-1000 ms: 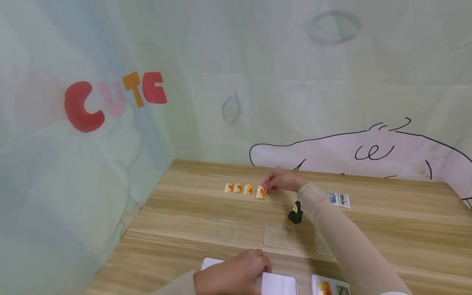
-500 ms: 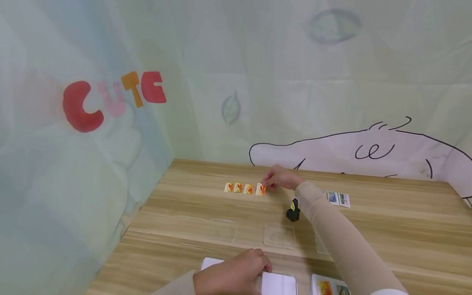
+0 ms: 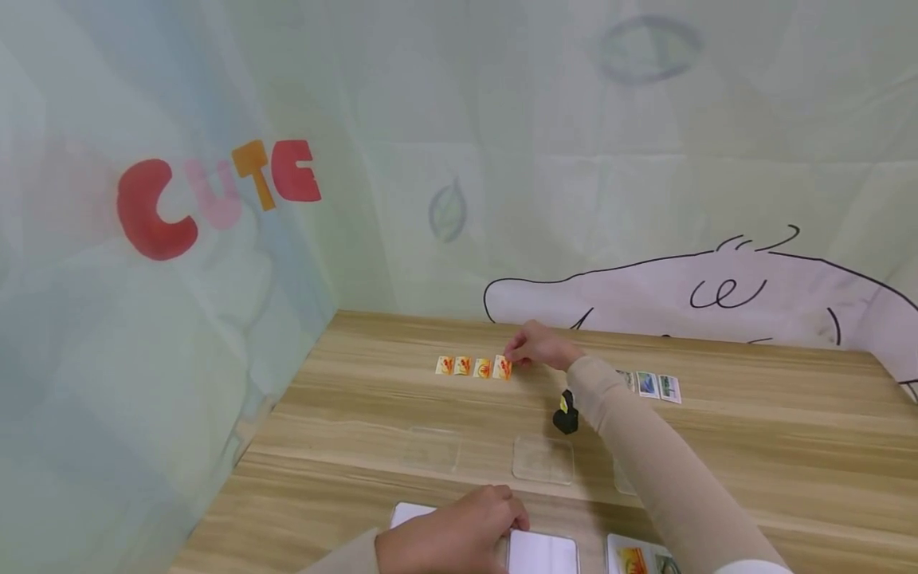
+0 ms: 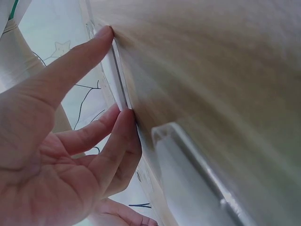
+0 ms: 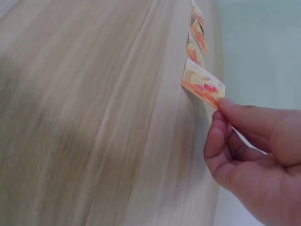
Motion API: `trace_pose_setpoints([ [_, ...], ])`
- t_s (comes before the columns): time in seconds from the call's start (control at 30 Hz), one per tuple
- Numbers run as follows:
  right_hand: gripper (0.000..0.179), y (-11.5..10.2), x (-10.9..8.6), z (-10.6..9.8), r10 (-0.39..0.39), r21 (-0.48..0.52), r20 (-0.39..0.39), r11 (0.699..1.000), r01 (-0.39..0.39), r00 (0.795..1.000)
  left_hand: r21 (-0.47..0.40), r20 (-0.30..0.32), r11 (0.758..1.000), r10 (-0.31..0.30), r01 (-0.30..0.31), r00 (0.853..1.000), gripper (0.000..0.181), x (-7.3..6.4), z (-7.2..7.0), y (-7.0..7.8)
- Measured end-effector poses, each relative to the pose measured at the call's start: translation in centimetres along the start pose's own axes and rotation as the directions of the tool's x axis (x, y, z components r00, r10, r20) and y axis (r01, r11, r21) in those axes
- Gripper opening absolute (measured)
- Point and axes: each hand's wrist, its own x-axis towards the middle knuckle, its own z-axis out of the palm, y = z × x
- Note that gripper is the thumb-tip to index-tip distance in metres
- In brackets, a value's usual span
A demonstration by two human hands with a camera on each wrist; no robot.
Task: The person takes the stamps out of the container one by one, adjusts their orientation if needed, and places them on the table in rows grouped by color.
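Observation:
My right hand (image 3: 541, 345) pinches an orange and yellow postage stamp (image 5: 203, 84) by one corner between thumb and fingertips. In the right wrist view this stamp tilts up from the wood. It stands at the right end of a row of similar orange stamps (image 3: 463, 366) near the table's back. Down at the front, my left hand (image 3: 459, 530) holds a flat white case (image 3: 543, 552), its thumb and fingers set along one edge. The left wrist view shows that case (image 4: 115, 75) edge-on, between the thumb and the fingertips. Another white case (image 3: 410, 512) lies partly hidden behind the left hand.
Clear square plates (image 3: 543, 459) lie mid-table. Landscape stamps (image 3: 648, 385) lie back right, partly behind the right sleeve. A case bearing stamps (image 3: 633, 560) is at the front right. A small black device (image 3: 566, 416) with a yellow patch is by the right wrist. Printed cloth (image 3: 402, 199) backs the table.
My right hand has shifted slightly left and back with its stamp, closer to the row. The black device has moved along with the wrist. My left hand stays put.

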Motion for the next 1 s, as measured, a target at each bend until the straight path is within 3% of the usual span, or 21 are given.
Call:
trace_pose_setpoints([
  [0.6, 0.006, 0.06, 0.50, 0.75, 0.005, -0.065, -0.056, 0.998, -0.009, 0.998, 0.032, -0.031, 0.999, 0.033, -0.032, 0.999, 0.035, -0.11, 0.13, -0.07],
  [1.0, 0.007, -0.09, 0.55, 1.05, 0.033, -0.157, -0.083, 0.987, -0.046, 0.996, -0.010, 0.002, 1.000, 0.002, -0.002, 1.000, 0.037, -0.08, 0.01, -0.09],
])
